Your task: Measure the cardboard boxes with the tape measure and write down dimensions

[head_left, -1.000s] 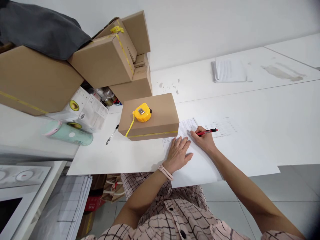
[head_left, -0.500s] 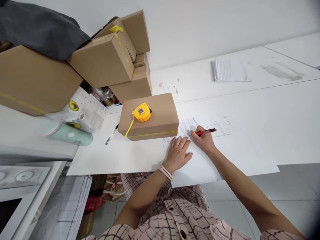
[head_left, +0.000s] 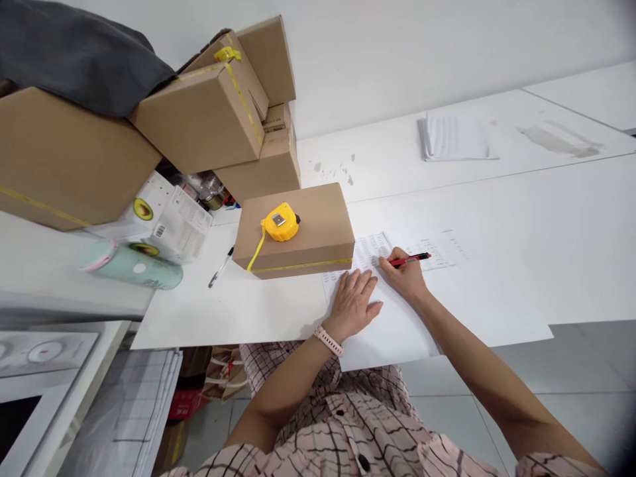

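Observation:
My right hand [head_left: 405, 275] is closed round a red and black pen [head_left: 411, 260], its fingers resting on a printed sheet of paper [head_left: 385, 331]. Flat on the left part of that sheet lies my left hand [head_left: 352, 301], fingers spread and holding nothing; a pink band circles its wrist. Just beyond the left hand sits a closed cardboard box [head_left: 322, 222] with yellow tape along its side, covering part of the sheet's upper left. On top of the box rests a yellow tape measure [head_left: 281, 222] with its yellow strap hanging over the front. The pen's tip is hidden by my fingers.
A second pen [head_left: 220, 267] lies left of the box. Further left are a mint-green bottle [head_left: 144, 268] on its side and a white carton [head_left: 181, 222]. Stacked cardboard boxes [head_left: 203, 119] stand behind. A stack of papers [head_left: 460, 138] lies at the back right of the white table [head_left: 561, 252].
The view has shifted very slightly. Both hands stay almost in the same place on the sheet, and the pen remains in my right hand.

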A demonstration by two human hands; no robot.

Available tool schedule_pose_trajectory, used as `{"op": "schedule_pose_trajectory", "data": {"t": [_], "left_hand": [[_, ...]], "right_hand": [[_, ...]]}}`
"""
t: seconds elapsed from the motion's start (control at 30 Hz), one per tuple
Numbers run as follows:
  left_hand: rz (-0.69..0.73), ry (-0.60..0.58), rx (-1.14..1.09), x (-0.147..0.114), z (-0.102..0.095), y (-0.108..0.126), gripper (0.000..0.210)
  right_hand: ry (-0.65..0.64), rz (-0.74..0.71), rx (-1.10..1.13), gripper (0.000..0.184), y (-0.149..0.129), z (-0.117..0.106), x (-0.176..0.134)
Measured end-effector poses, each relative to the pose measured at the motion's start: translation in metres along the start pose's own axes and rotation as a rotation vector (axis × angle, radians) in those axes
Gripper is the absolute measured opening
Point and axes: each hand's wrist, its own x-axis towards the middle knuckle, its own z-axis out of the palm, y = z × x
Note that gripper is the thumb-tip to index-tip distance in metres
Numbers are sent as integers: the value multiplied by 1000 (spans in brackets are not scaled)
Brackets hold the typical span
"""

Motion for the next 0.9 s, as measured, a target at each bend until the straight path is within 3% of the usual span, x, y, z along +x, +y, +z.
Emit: {"op": "schedule_pose_trajectory", "data": {"t": [0.9], "left_hand": [[0, 1, 5, 0, 1, -1, 53]], "right_hand": [[7, 5, 21, 32, 2, -1, 1]]}}
